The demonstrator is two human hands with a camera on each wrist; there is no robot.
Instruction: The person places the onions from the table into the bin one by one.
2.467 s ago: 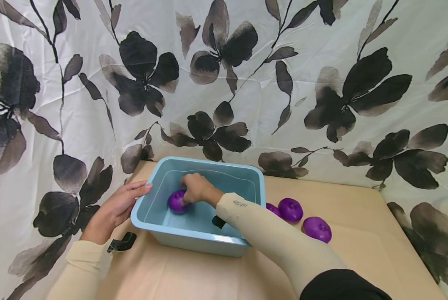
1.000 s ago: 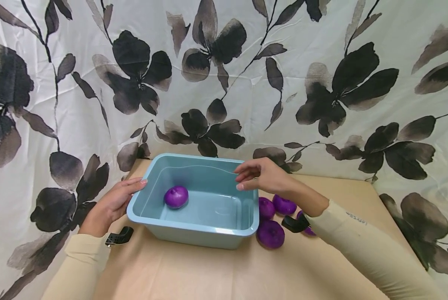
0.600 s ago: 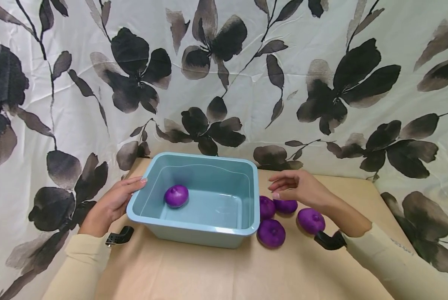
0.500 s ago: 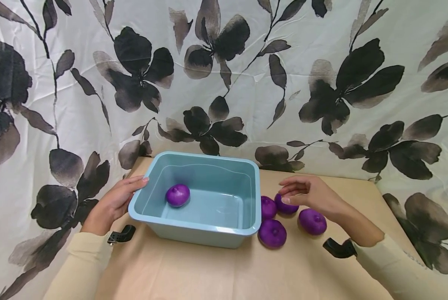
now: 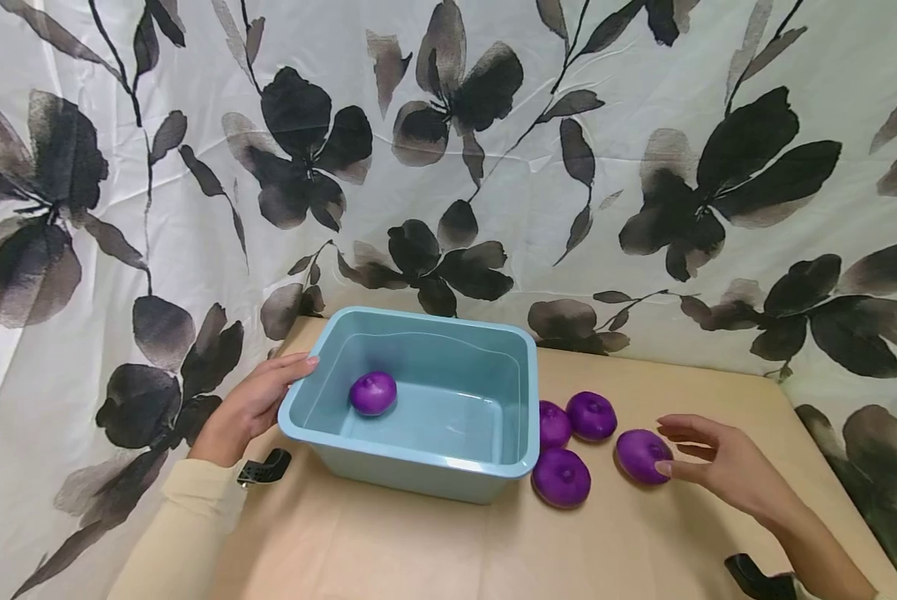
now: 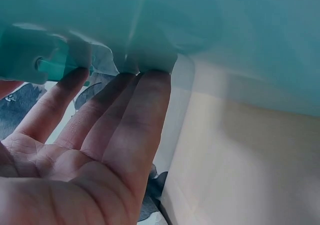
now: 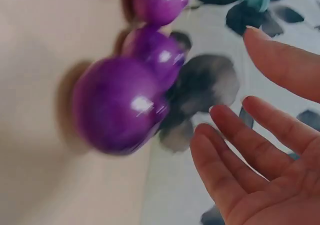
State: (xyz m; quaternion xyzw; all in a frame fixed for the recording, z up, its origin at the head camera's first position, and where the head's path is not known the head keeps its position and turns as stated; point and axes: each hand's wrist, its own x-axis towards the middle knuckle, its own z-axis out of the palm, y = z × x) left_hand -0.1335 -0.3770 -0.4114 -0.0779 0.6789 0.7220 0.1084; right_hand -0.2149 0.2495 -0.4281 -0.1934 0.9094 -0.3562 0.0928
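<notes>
A light blue plastic tub (image 5: 411,462) stands on the table with one glossy purple onion (image 5: 373,393) inside it near its left end. My left hand (image 5: 257,400) grips the tub's left rim, thumb over the top; in the left wrist view its fingers (image 6: 142,110) reach up under the rim, tips against the plastic. To the right, my right hand (image 5: 726,467) is beside another onion (image 5: 639,456), thumb and fingers spread around its right side. The right wrist view shows a gap between that onion (image 7: 117,107) and the fingertips.
Three more purple onions lie by the tub's right side: a front one (image 5: 561,477), one partly hidden by the tub (image 5: 553,425), and a rear one (image 5: 592,416). A floral curtain (image 5: 538,183) hangs behind the tan-covered table (image 5: 418,550).
My right hand released the onion inside the tub, came out over the right rim, and moved right and nearer to the outermost onion. My left hand stays on the rim.
</notes>
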